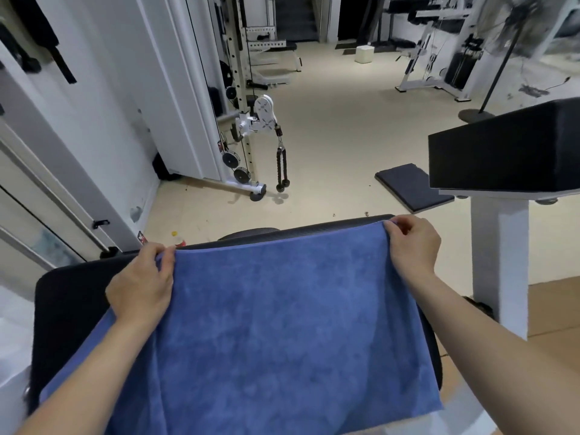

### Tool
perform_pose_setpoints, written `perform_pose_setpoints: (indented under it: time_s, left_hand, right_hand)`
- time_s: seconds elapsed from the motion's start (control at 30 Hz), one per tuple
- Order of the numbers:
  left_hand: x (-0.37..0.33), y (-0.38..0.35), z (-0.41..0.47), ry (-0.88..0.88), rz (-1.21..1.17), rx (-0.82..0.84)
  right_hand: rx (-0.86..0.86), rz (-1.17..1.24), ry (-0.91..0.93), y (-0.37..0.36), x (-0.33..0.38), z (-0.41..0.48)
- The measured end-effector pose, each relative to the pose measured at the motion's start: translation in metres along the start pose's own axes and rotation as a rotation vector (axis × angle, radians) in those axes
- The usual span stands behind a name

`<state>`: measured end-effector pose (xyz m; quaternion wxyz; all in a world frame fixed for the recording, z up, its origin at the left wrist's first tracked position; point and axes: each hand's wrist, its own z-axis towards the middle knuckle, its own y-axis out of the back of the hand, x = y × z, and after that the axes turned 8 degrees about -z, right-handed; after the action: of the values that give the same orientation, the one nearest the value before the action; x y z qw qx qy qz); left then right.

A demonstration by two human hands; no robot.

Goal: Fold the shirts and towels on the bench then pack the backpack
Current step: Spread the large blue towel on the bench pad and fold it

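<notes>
A blue towel [282,324] lies spread over the black padded bench [69,302], covering most of its top. My left hand [141,284] pinches the towel's far left corner. My right hand [411,243] pinches the far right corner near the bench's far edge. Both forearms reach in from the bottom of the view. No shirt or backpack is in sight.
A second black bench pad on a white post [502,152] stands at the right. A dark mat [411,186] lies on the beige floor beyond. A cable machine with a rope handle [281,164] stands ahead left, and a small bottle [179,240] sits on the floor.
</notes>
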<state>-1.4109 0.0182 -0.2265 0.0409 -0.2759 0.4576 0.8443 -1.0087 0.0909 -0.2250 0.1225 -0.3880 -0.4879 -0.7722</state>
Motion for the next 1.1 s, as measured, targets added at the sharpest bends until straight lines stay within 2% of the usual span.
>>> perform_pose_setpoints:
  time_s: [0.3, 0.43, 0.5, 0.6, 0.7, 0.77, 0.83, 0.97, 1.1]
  left_hand:
    - [0.0, -0.014, 0.001, -0.096, -0.049, -0.085]
    - [0.002, -0.011, 0.001, -0.083, -0.03, -0.039]
    - [0.001, -0.005, 0.003, -0.064, -0.015, 0.009]
    - [-0.015, 0.004, 0.005, -0.084, 0.089, 0.057]
    - [-0.055, -0.003, -0.001, -0.295, 0.055, 0.078]
    - [-0.1, -0.017, -0.015, -0.439, -0.101, 0.216]
    - [-0.148, -0.04, -0.031, -0.512, -0.223, 0.369]
    - [-0.231, -0.09, -0.047, -0.521, -0.388, 0.531]
    - [-0.274, -0.126, -0.049, -0.477, -0.282, 0.546]
  right_hand:
    - [-0.063, -0.205, 0.128, -0.017, -0.002, 0.006]
    - [0.069, -0.219, 0.126, 0.0, 0.011, 0.0]
    - [0.141, -0.251, 0.194, 0.018, 0.015, -0.018]
    - [0.129, -0.134, 0.276, 0.048, -0.002, -0.075]
    - [0.143, -0.056, 0.115, 0.065, -0.046, -0.146]
    - [0.163, -0.048, -0.038, 0.067, -0.075, -0.177]
    - [0.194, -0.081, -0.173, 0.065, -0.095, -0.193]
    - [0.219, -0.119, -0.315, 0.065, -0.113, -0.194]
    - [0.2, -0.107, -0.353, 0.063, -0.118, -0.186]
